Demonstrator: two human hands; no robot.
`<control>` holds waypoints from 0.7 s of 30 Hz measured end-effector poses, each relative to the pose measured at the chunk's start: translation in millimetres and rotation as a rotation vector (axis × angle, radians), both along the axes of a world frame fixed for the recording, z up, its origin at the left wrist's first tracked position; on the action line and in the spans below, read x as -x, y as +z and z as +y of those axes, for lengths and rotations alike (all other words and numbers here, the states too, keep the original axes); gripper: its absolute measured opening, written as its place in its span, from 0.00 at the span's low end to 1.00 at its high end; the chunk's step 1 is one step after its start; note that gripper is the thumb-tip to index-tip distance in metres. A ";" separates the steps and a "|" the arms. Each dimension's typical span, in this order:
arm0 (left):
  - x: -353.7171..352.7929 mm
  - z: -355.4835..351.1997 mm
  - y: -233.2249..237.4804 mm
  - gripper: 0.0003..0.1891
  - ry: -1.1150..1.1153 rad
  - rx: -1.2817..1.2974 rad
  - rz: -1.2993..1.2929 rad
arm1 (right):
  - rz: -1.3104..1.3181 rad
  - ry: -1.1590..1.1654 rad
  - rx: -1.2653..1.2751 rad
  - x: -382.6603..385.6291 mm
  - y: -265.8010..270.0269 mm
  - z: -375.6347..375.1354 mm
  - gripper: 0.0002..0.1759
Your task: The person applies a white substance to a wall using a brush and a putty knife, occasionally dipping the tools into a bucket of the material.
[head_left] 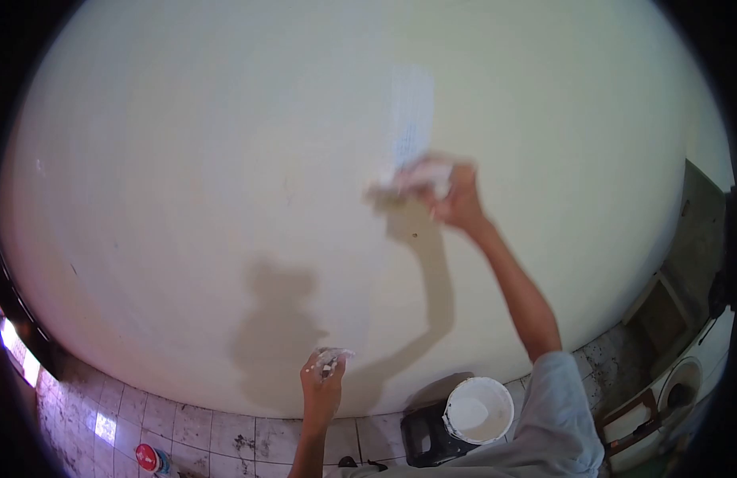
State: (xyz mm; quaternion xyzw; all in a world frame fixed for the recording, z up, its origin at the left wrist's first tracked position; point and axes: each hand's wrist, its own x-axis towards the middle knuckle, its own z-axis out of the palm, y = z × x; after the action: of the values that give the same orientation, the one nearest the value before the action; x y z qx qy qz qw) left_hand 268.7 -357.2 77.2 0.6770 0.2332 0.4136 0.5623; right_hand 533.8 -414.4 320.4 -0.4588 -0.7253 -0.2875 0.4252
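My right hand (444, 187) is raised in front of the pale wall (225, 159), closed around a paintbrush (382, 192) that is smeared by motion. The bristle end points left, close to the wall surface. Just above it runs a fresh, streaky white patch (412, 111). Lower down, near the foot of the wall, my left hand (325, 378) is closed, its fingers curled and spattered with white paint. What it holds, if anything, I cannot make out. Between my right arm and the floor stands a white bucket (504, 426) with white paint inside.
The bucket sits on or against a black crate-like object (420, 446). A tin with a red lid (148, 456) stands on the stained tile floor (193, 426) at lower left. Wooden frames (633, 426) and other items crowd the right edge. Shadows of me fall across the wall.
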 end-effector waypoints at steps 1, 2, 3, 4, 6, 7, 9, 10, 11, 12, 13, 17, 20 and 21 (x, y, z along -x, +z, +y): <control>2.9 3.4 -1.2 0.08 0.008 0.028 0.008 | -0.099 0.043 -0.099 -2.9 41.1 2.6 0.13; 5.2 5.6 -1.1 0.08 0.016 0.059 0.020 | -0.206 -0.028 -0.261 -0.2 77.7 3.5 0.11; 6.8 6.8 0.7 0.07 0.022 0.057 0.023 | -0.317 -0.105 -0.372 -0.9 111.3 3.0 0.07; 8.2 7.8 3.8 0.07 0.028 0.054 0.026 | -0.374 -0.108 -0.440 -3.1 145.0 7.1 0.07; 8.8 12.0 6.6 0.07 0.040 0.033 0.019 | -0.404 -0.008 -0.499 19.8 182.2 5.3 0.06; 8.7 12.9 4.5 0.07 0.044 0.018 0.009 | -0.378 0.096 -0.487 33.9 191.9 5.0 0.06; 11.7 15.5 2.6 0.06 0.048 0.008 0.012 | -0.421 -0.152 -0.554 25.9 191.4 3.4 0.07; 12.1 17.0 2.5 0.06 0.045 0.013 0.023 | -0.443 -0.301 -0.622 16.1 175.0 5.9 0.08; 11.5 18.7 0.0 0.06 0.042 0.021 0.033 | -0.465 -0.450 -0.687 6.2 154.5 9.4 0.10; 10.9 21.2 -6.8 0.06 0.046 0.045 0.026 | -0.506 -0.359 -0.674 -3.4 126.0 14.6 0.11; 10.3 24.7 -15.0 0.06 0.052 0.068 0.019 | -0.545 -0.267 -0.663 -10.8 90.1 19.2 0.11; 18.3 32.1 -17.3 0.06 0.104 0.053 0.072 | -0.035 0.057 -0.254 -13.1 -102.4 11.9 0.12; 24.3 36.8 -15.2 0.05 0.108 0.045 0.076 | -0.068 -0.110 -0.079 17.7 -175.4 -13.2 0.14; 23.9 37.6 -16.0 0.05 0.108 0.044 0.087 | 0.037 -0.054 -0.010 14.4 -173.1 -16.6 0.14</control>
State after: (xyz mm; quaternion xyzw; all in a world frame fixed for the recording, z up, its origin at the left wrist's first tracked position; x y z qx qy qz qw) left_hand 244.8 -319.7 61.2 0.6682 0.3028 0.4082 0.5433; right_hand 519.4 -431.0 147.3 -0.4814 -0.7032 -0.2941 0.4327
